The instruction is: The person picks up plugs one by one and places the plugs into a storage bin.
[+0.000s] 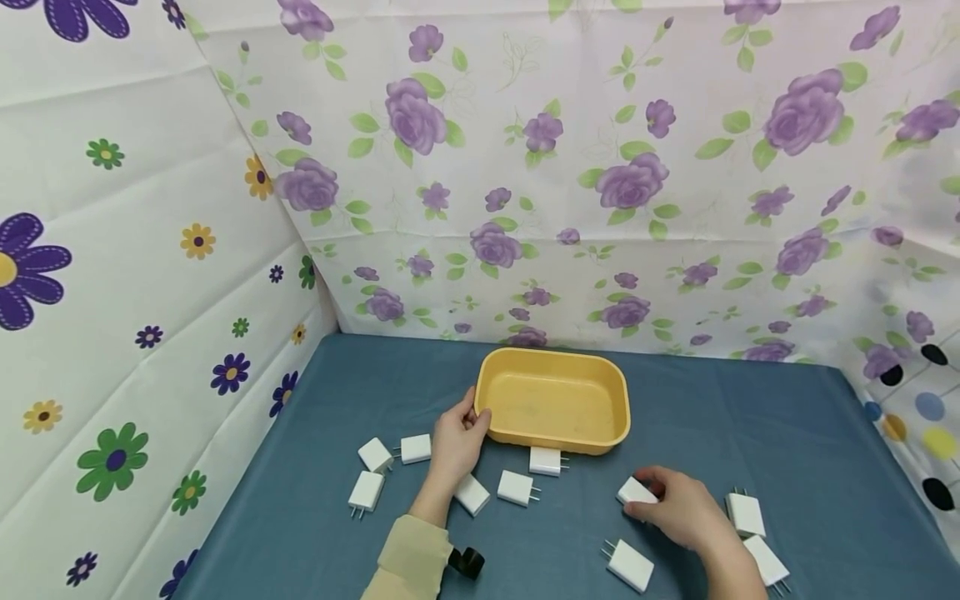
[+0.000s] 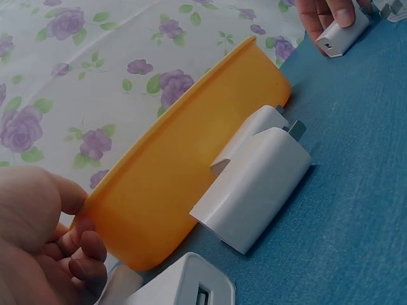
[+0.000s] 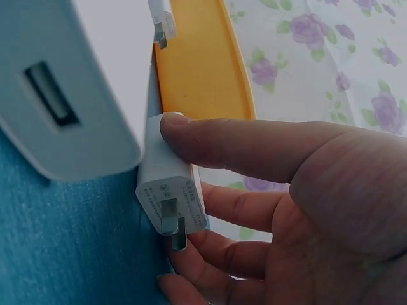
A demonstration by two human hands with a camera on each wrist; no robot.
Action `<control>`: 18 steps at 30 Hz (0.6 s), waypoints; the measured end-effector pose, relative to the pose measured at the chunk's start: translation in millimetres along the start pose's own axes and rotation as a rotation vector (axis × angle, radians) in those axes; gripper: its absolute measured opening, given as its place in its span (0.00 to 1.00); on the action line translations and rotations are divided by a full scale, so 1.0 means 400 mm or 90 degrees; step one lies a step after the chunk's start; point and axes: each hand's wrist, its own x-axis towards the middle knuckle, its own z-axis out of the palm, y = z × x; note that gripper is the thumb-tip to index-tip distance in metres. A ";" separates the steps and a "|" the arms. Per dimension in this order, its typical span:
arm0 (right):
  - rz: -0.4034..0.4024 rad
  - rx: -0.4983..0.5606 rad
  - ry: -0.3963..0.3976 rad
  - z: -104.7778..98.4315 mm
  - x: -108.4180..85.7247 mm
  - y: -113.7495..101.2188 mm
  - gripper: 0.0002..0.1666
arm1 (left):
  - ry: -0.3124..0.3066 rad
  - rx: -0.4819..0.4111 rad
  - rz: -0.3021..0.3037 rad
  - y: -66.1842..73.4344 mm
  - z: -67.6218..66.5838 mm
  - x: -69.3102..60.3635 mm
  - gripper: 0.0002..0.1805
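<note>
Right hand [image 1: 678,507] pinches a charger [image 1: 637,492] between thumb and fingers. Tray [image 1: 551,404] lies ahead and left of it; left hand [image 1: 457,437] grips the tray's left rim. Advisable: keep pinch on casing, off the prongs [image 3: 169,216]; lift well over another charger [image 1: 545,462], just right of left hand.

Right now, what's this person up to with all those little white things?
The person is working two-handed over a blue cloth. Their left hand holds a yellow tray by its left rim, while the right hand pinches a white charger between thumb and fingers, nearer the person than the tray; whether it is off the cloth is hard to tell. Other chargers lie scattered on the cloth, prongs pointing different ways.
</note>
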 end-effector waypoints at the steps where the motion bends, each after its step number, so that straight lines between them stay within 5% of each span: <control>1: 0.000 -0.003 0.002 0.000 0.000 -0.001 0.39 | 0.000 0.001 -0.001 0.000 0.000 0.000 0.30; 18: 0.003 -0.003 0.006 -0.001 0.004 0.004 0.46 | -0.013 0.009 0.009 0.004 -0.004 -0.002 0.30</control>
